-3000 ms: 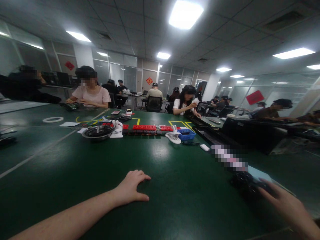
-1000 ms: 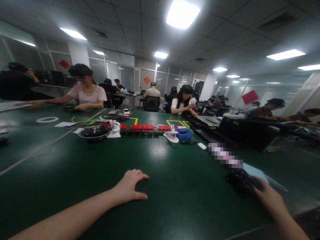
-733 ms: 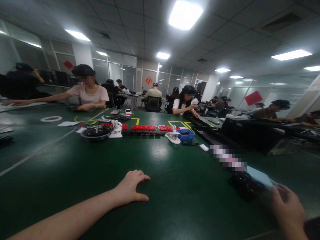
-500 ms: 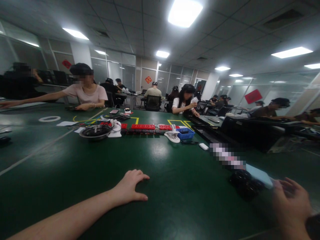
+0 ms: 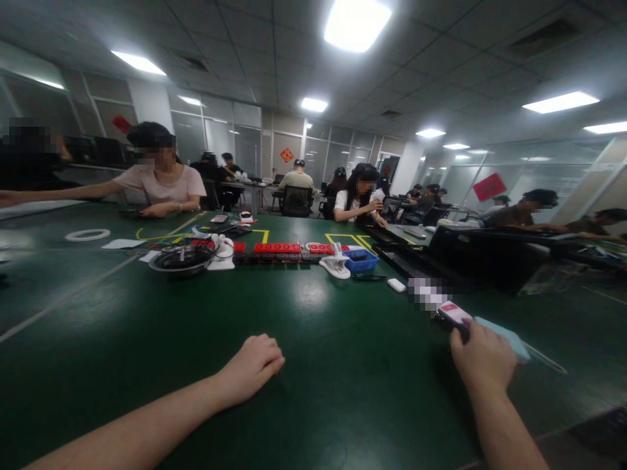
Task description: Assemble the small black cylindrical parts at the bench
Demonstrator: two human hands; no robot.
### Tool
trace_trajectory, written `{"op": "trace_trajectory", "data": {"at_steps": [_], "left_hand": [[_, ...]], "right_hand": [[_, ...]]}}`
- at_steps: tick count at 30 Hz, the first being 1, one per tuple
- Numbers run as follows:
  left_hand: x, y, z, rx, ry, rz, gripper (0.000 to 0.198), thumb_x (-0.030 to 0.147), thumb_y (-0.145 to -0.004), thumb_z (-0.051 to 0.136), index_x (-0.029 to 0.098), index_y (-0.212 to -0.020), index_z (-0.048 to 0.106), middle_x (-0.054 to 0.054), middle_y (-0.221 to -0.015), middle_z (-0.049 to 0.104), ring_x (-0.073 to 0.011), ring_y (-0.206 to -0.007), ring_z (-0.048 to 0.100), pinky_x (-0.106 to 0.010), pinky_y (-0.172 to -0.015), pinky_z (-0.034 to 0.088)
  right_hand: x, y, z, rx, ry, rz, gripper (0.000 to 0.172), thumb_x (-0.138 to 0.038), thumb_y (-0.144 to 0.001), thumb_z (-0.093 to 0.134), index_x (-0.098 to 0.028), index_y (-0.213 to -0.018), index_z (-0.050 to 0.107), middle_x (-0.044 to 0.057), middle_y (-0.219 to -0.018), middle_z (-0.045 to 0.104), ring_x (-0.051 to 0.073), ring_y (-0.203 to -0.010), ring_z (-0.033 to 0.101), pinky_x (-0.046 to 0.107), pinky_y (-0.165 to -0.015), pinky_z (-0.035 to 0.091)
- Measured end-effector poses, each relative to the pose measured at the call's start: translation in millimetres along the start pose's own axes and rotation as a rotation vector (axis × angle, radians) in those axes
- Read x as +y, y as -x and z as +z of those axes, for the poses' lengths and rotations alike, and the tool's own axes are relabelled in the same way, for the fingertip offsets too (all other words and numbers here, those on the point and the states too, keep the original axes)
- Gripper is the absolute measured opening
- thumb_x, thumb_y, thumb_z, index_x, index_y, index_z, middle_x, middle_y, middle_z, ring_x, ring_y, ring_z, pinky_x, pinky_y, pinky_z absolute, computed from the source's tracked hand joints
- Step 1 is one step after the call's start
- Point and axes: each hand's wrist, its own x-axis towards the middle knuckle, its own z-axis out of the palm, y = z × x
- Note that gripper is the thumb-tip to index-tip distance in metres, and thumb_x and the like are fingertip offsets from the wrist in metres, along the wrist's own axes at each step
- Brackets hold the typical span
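My left hand point(image 5: 255, 365) rests on the green tabletop point(image 5: 313, 378) with its fingers curled in and nothing visible in them. Farther right, my right hand point(image 5: 482, 359) is closed, thumb and fingers at the near end of a flat, dark-edged thing with a pink-and-white face point(image 5: 455, 312), which looks like a phone. Part of it is blurred out and part lies behind my fingers. Right beside that hand is a light blue flat case point(image 5: 504, 336) with a thin strap point(image 5: 546, 358). What lies under my right palm is hidden.
Across the table stand a metal bowl with black cable point(image 5: 181, 261), red power strips point(image 5: 277, 249), a white clip-like stand point(image 5: 337, 263), a blue basket point(image 5: 361, 261) and a small white case point(image 5: 396, 285). Black trays point(image 5: 406, 261) line the right. Co-workers sit beyond the table.
My left hand has gone from spread fingers to curled ones. My right hand has moved left and forward onto the phone-like thing; the black coil seen there before is now hidden or gone.
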Motion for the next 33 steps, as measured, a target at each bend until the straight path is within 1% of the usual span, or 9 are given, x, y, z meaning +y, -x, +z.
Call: {"op": "trace_trajectory", "data": {"at_steps": [4, 7, 9, 13, 16, 21, 24, 28, 33], "left_hand": [[2, 0, -1.8, 0.014, 0.023, -0.001, 0.031, 0.038, -0.088, 0.034, 0.020, -0.079, 0.057, 0.000, -0.082, 0.054, -0.0160, -0.079, 0.048, -0.030, -0.072, 0.037], [3, 0, -2.2, 0.003, 0.033, -0.028, 0.028, 0.039, -0.086, 0.038, 0.020, -0.080, 0.058, 0.000, -0.084, 0.055, -0.0167, -0.081, 0.049, -0.030, -0.073, 0.037], [4, -1, -2.2, 0.010, 0.016, -0.035, 0.026, 0.038, -0.085, 0.040, 0.020, -0.078, 0.057, -0.001, -0.082, 0.055, -0.0171, -0.080, 0.048, -0.031, -0.073, 0.037], [5, 0, -2.5, 0.015, 0.012, -0.035, 0.026, 0.039, -0.084, 0.041, 0.020, -0.078, 0.057, 0.000, -0.082, 0.056, -0.0169, -0.080, 0.048, -0.031, -0.073, 0.037], [4, 0, -2.5, 0.018, 0.013, -0.032, 0.025, 0.040, -0.084, 0.042, 0.020, -0.077, 0.057, 0.000, -0.082, 0.055, -0.0166, -0.079, 0.048, -0.030, -0.073, 0.037], [3, 0, -1.9, 0.011, 0.024, -0.028, 0.027, 0.043, -0.083, 0.041, 0.021, -0.079, 0.056, 0.000, -0.084, 0.055, -0.0166, -0.081, 0.048, -0.030, -0.074, 0.037], [4, 1, -3.5, 0.007, 0.021, -0.034, 0.025, 0.041, -0.083, 0.043, 0.020, -0.078, 0.057, 0.000, -0.084, 0.055, -0.0168, -0.081, 0.049, -0.030, -0.074, 0.037], [6, 1, -4.8, 0.007, 0.009, -0.035, 0.024, 0.040, -0.083, 0.043, 0.020, -0.078, 0.057, 0.000, -0.084, 0.056, -0.0168, -0.080, 0.049, -0.030, -0.073, 0.037], [3, -1, -0.8, 0.025, -0.023, -0.013, 0.024, 0.039, -0.082, 0.044, 0.020, -0.077, 0.057, -0.001, -0.080, 0.056, -0.0171, -0.079, 0.048, -0.030, -0.072, 0.037]], "right_hand": [[-5, 8, 0, 0.026, 0.095, -0.020, 0.036, -0.033, -0.083, 0.034, -0.011, -0.102, 0.056, 0.014, -0.096, 0.059, 0.032, -0.089, 0.050, 0.040, -0.069, 0.035], [-5, 7, 2, -0.046, 0.129, -0.004, 0.032, -0.033, -0.080, 0.039, -0.012, -0.094, 0.059, 0.014, -0.091, 0.060, 0.032, -0.087, 0.051, 0.041, -0.069, 0.035], [-3, 6, 7, -0.078, 0.135, 0.015, 0.032, -0.034, -0.079, 0.040, -0.013, -0.094, 0.059, 0.014, -0.088, 0.060, 0.032, -0.086, 0.051, 0.042, -0.069, 0.035], [0, 6, 13, -0.117, 0.108, 0.014, 0.034, -0.035, -0.079, 0.039, -0.014, -0.098, 0.057, 0.014, -0.092, 0.060, 0.032, -0.087, 0.051, 0.043, -0.071, 0.035], [1, 6, 13, -0.132, 0.103, 0.014, 0.032, -0.034, -0.078, 0.040, -0.015, -0.097, 0.058, 0.015, -0.093, 0.059, 0.032, -0.088, 0.051, 0.042, -0.070, 0.035], [1, 6, 11, -0.155, 0.108, 0.029, 0.030, -0.033, -0.077, 0.041, -0.016, -0.095, 0.058, 0.014, -0.090, 0.059, 0.031, -0.087, 0.052, 0.042, -0.071, 0.034], [2, 4, 13, -0.183, 0.112, 0.052, 0.026, -0.032, -0.077, 0.042, -0.018, -0.091, 0.059, 0.014, -0.083, 0.060, 0.029, -0.084, 0.054, 0.043, -0.074, 0.034], [3, 3, 16, -0.212, 0.132, -0.018, 0.021, -0.027, -0.076, 0.043, -0.018, -0.087, 0.058, 0.011, -0.080, 0.062, 0.029, -0.086, 0.054, 0.052, -0.083, 0.026], [-1, 3, 14, -0.233, 0.167, -0.074, 0.022, -0.023, -0.077, 0.044, -0.015, -0.094, 0.056, 0.013, -0.088, 0.064, 0.030, -0.093, 0.053, 0.059, -0.091, 0.012]]}}
